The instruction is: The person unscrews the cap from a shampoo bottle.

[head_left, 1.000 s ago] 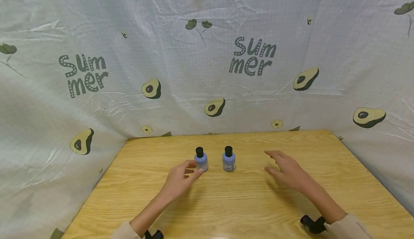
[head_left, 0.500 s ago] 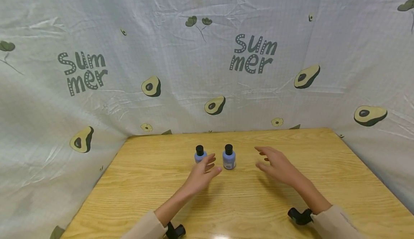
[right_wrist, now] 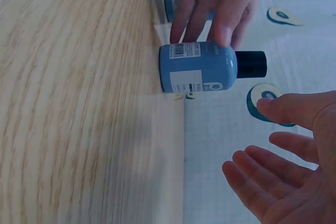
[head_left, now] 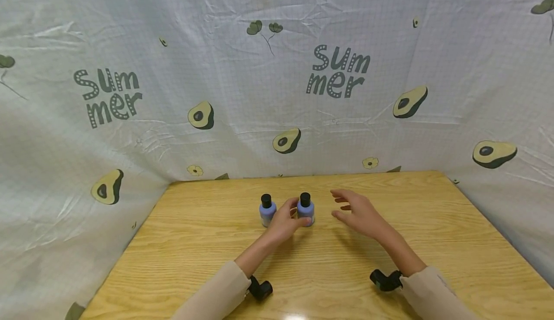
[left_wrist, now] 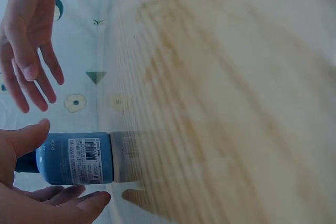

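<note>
Two small blue bottles with black caps are seen upright and side by side on the counter [head_left: 389, 243], near its far edge. The right bottle [head_left: 306, 210] is flanked by both hands. The left hand [head_left: 286, 221] is set against its left side, thumb and fingers curved about the body; in the head view the fingertips appear to touch the label, yet a firm pinch cannot be confirmed. The right hand [head_left: 357, 209] is held to the bottle's right, clearly apart from it, fingers spread and loosely bent, nothing held. The bottle's long axis is vertical, so it is met from the sides; the left hand is plainly the nearer.

In the left wrist view, the thumb [left_wrist: 26, 137] is shown along one side of the bottle [left_wrist: 73, 158] and the fingers along the other, with slight gaps that the head view hides. In the right wrist view, the open gap between the right hand [right_wrist: 294, 156] and the bottle's cap [right_wrist: 251, 64] is shown. The left bottle [head_left: 267, 210] is left untouched.
</note>
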The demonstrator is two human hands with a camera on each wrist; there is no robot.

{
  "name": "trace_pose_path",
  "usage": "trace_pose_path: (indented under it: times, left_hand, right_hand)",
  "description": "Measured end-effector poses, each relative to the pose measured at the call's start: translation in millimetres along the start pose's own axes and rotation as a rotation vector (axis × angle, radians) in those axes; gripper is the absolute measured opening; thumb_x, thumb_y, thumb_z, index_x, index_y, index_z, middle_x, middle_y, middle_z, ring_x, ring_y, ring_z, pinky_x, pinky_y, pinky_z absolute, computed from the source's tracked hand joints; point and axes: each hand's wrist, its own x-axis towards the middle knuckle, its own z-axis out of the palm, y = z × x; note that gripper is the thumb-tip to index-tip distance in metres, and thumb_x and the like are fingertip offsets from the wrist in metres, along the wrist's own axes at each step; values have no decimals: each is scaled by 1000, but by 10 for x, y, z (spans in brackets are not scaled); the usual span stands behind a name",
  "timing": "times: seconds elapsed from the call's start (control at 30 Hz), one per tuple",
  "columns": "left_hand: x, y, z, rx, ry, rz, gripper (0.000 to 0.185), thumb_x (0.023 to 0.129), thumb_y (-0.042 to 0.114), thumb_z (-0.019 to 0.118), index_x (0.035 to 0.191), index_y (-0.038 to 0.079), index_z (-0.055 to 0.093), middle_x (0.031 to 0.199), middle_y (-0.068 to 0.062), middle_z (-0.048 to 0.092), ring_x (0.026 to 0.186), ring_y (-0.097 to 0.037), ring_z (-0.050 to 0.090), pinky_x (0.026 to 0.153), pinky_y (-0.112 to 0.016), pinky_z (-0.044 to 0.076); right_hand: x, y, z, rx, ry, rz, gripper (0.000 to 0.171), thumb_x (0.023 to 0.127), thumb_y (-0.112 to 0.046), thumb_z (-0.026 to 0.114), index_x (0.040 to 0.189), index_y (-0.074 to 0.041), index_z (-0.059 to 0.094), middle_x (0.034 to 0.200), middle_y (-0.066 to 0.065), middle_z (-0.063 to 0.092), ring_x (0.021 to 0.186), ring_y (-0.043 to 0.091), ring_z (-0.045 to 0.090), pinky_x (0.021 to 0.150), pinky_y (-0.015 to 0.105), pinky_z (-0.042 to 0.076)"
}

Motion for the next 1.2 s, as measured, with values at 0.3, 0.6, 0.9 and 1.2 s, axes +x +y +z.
trace_pose_path:
  times: [0.3,0.6,0.9,1.2]
  left_hand:
    - [131,-24,69,43,20,-10,60,95,10,75,149,5,49,154,-20,51,138,-39,55,108,-53,48]
    - [72,9,47,55,-13,-12,57,98,13,71,150,7,49,153,-18,52,136,-38,56,104,-50,53]
    - [-27,13,-14,105,-76,38,56,97,14,73,149,8,52,153,-18,52,138,-42,55,105,-54,52]
    - [-125,30,-97,158,-127,75,55,94,16,77,144,6,56,145,-19,60,130,-41,61,98,-52,56]
  right_hand:
    - [54,-47,32,35,8,6,56,96,-7,71,147,1,51,139,24,62,124,41,63,97,51,57]
    - [79,-43,52,41,4,1,54,96,-8,71,147,0,53,136,23,64,122,40,65,96,50,57]
    - [81,-44,60,42,-21,-26,53,96,-9,71,146,-2,54,133,21,66,119,37,67,95,47,58]
    - [73,-70,45,70,-62,-59,54,94,-6,73,145,-2,55,135,21,66,118,35,68,95,48,58]
